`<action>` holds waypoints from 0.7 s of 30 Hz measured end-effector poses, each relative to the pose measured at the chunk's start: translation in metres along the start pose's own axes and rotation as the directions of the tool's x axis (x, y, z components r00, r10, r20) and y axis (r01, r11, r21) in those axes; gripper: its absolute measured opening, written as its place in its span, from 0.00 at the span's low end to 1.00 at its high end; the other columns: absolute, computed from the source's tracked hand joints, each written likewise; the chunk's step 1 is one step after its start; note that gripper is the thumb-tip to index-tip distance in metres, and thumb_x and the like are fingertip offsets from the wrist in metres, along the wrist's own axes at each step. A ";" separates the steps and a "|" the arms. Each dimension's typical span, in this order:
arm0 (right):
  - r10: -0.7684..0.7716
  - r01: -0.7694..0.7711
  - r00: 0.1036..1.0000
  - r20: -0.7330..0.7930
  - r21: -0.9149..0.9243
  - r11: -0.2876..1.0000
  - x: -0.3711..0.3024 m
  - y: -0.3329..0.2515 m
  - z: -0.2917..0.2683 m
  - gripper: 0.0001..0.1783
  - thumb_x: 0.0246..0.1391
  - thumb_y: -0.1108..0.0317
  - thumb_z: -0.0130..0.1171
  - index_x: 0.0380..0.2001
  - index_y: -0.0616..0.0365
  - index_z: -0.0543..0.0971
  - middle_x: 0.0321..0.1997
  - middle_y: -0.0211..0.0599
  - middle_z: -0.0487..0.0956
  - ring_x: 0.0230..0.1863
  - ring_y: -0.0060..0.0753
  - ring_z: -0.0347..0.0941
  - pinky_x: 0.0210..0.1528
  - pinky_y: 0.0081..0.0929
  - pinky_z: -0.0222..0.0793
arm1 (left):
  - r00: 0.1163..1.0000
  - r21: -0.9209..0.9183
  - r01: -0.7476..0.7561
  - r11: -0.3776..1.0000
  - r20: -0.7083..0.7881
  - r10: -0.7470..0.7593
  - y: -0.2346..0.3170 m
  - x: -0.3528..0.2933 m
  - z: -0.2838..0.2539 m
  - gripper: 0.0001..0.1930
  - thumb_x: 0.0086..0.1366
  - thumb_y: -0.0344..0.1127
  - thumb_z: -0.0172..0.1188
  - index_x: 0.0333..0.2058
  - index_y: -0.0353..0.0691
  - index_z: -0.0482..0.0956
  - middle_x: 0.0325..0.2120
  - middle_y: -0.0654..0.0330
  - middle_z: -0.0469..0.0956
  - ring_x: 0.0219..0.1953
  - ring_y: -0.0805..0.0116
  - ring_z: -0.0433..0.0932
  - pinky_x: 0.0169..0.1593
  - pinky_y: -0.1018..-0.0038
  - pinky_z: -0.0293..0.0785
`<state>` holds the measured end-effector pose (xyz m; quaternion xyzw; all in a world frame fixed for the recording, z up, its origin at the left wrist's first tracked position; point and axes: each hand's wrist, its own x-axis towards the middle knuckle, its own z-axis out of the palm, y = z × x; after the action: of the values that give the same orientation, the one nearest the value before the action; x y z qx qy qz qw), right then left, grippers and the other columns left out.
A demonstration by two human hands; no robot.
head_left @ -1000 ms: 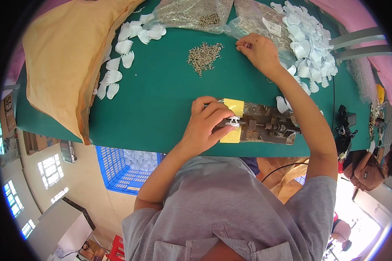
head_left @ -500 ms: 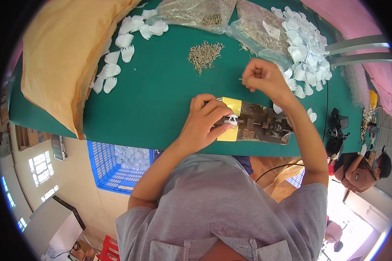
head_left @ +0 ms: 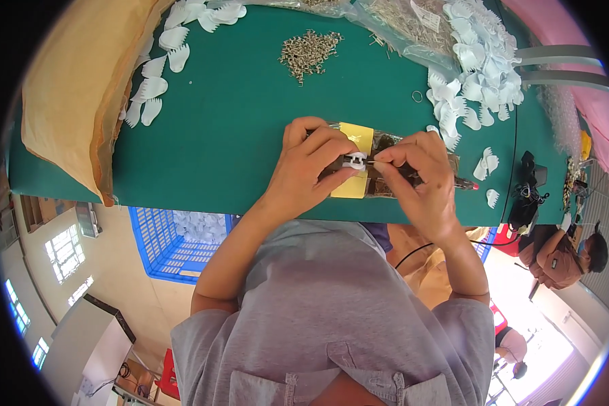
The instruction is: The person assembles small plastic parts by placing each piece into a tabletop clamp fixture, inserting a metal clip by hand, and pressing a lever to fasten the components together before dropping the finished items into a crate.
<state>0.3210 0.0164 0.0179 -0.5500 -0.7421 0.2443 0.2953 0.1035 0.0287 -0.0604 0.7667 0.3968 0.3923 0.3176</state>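
My left hand [head_left: 311,164] is closed round a small white plastic clip [head_left: 356,160], holding it over the yellow-taped end of a dark metal fixture [head_left: 379,188]. Thumb and forefinger of my right hand [head_left: 423,176] are pinched on a thin metal pin [head_left: 370,162], whose tip points left at the clip. The hands almost meet; whether the pin touches the clip is too small to tell. Yellow tape [head_left: 356,135] wraps the fixture between the hands. My right hand covers much of the fixture's right part, and a reddish tip [head_left: 475,186] sticks out beyond it.
Beyond my hands lies a heap of small metal springs [head_left: 310,54]. White toothed clip pieces [head_left: 484,68] are piled at the back right, beside a plastic bag of pins [head_left: 413,30]. More white pieces [head_left: 152,88] lie by a brown paper sack [head_left: 74,101]. A blue crate [head_left: 159,254] stands below the table.
My right hand has come down and left from near the white pile to the clip, bringing the pin. My left hand keeps its hold on the clip. The whole view has shifted slightly.
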 end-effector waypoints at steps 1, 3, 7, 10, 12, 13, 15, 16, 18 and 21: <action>0.002 -0.002 1.000 0.000 0.001 1.000 -0.005 0.001 0.005 0.08 0.49 0.77 0.72 0.32 0.53 0.87 0.31 0.29 0.77 0.36 0.37 0.69 0.42 0.35 0.61 | 1.000 -0.006 0.008 1.000 -0.003 -0.008 0.001 0.000 0.000 0.16 0.55 0.32 0.77 0.43 0.42 0.84 0.44 0.63 0.82 0.54 0.56 0.72 0.55 0.63 0.72; 0.014 -0.017 0.998 -0.068 -0.040 0.999 -0.010 0.002 0.011 0.08 0.47 0.75 0.73 0.32 0.52 0.87 0.30 0.28 0.77 0.35 0.35 0.69 0.42 0.34 0.61 | 1.000 -0.011 0.016 1.000 -0.004 -0.016 0.001 0.000 0.000 0.17 0.55 0.31 0.77 0.43 0.42 0.84 0.44 0.63 0.82 0.54 0.56 0.72 0.55 0.63 0.72; 0.023 -0.032 0.996 -0.090 -0.096 0.995 -0.012 -0.002 0.013 0.08 0.45 0.74 0.74 0.31 0.51 0.88 0.30 0.27 0.77 0.36 0.34 0.69 0.43 0.34 0.60 | 0.999 -0.042 0.038 0.998 0.015 -0.038 -0.001 -0.002 0.000 0.18 0.55 0.35 0.77 0.45 0.45 0.84 0.46 0.65 0.80 0.55 0.56 0.70 0.61 0.58 0.66; 0.020 -0.023 0.999 -0.030 -0.103 0.994 -0.003 -0.007 0.003 0.13 0.44 0.74 0.74 0.36 0.51 0.88 0.29 0.28 0.77 0.35 0.35 0.70 0.42 0.35 0.63 | 0.999 -0.036 0.035 0.999 0.008 -0.034 -0.003 -0.003 0.000 0.18 0.55 0.35 0.76 0.45 0.45 0.84 0.46 0.65 0.80 0.55 0.56 0.70 0.60 0.58 0.66; 0.038 -0.041 0.997 -0.071 -0.047 0.998 0.014 -0.004 -0.011 0.15 0.47 0.76 0.73 0.41 0.55 0.87 0.30 0.32 0.78 0.34 0.38 0.74 0.39 0.36 0.71 | 1.000 -0.024 0.025 0.999 -0.005 -0.025 -0.004 -0.004 0.000 0.18 0.55 0.35 0.76 0.45 0.45 0.84 0.45 0.65 0.80 0.55 0.56 0.70 0.60 0.59 0.66; 0.035 -0.036 0.996 -0.078 -0.012 0.999 0.026 -0.002 -0.014 0.14 0.49 0.76 0.72 0.41 0.56 0.87 0.31 0.33 0.79 0.34 0.38 0.76 0.39 0.35 0.73 | 1.000 -0.036 0.023 0.999 0.003 -0.023 -0.004 -0.003 0.001 0.18 0.55 0.35 0.76 0.45 0.45 0.84 0.45 0.65 0.81 0.55 0.56 0.71 0.60 0.59 0.66; 0.007 -0.005 0.999 -0.031 0.053 0.999 0.056 0.008 -0.004 0.11 0.55 0.76 0.68 0.43 0.58 0.86 0.34 0.36 0.83 0.36 0.38 0.81 0.42 0.32 0.78 | 1.000 -0.034 0.018 0.999 0.008 -0.017 -0.005 -0.003 0.000 0.19 0.55 0.35 0.77 0.45 0.45 0.84 0.45 0.65 0.81 0.54 0.56 0.71 0.60 0.59 0.66; 0.005 -0.003 0.999 -0.040 0.050 0.999 0.069 0.017 0.005 0.11 0.55 0.76 0.68 0.43 0.58 0.86 0.34 0.36 0.83 0.36 0.38 0.81 0.42 0.32 0.78 | 1.000 -0.038 0.012 0.999 0.004 -0.012 -0.004 -0.003 0.000 0.18 0.55 0.36 0.77 0.45 0.45 0.84 0.45 0.65 0.81 0.54 0.57 0.72 0.59 0.60 0.66; -0.006 0.000 0.994 0.110 0.057 0.998 0.091 0.042 0.032 0.10 0.57 0.72 0.68 0.42 0.56 0.86 0.36 0.36 0.85 0.38 0.36 0.83 0.43 0.32 0.79 | 1.000 -0.033 0.001 0.999 -0.006 -0.001 -0.005 -0.002 0.001 0.18 0.56 0.36 0.76 0.45 0.44 0.84 0.45 0.65 0.81 0.53 0.57 0.72 0.59 0.60 0.66; 0.016 -0.009 0.992 0.124 -0.055 0.998 0.112 0.046 0.053 0.08 0.57 0.69 0.68 0.41 0.54 0.87 0.38 0.35 0.86 0.39 0.36 0.84 0.43 0.35 0.79 | 1.000 -0.063 -0.010 0.998 0.005 0.010 -0.004 -0.001 0.003 0.17 0.57 0.37 0.76 0.44 0.44 0.83 0.45 0.64 0.81 0.54 0.57 0.72 0.59 0.60 0.66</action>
<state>0.2897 0.1349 -0.0316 -0.5462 -0.7620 0.2594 0.2320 0.1041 0.0293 -0.0654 0.7594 0.3794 0.4041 0.3407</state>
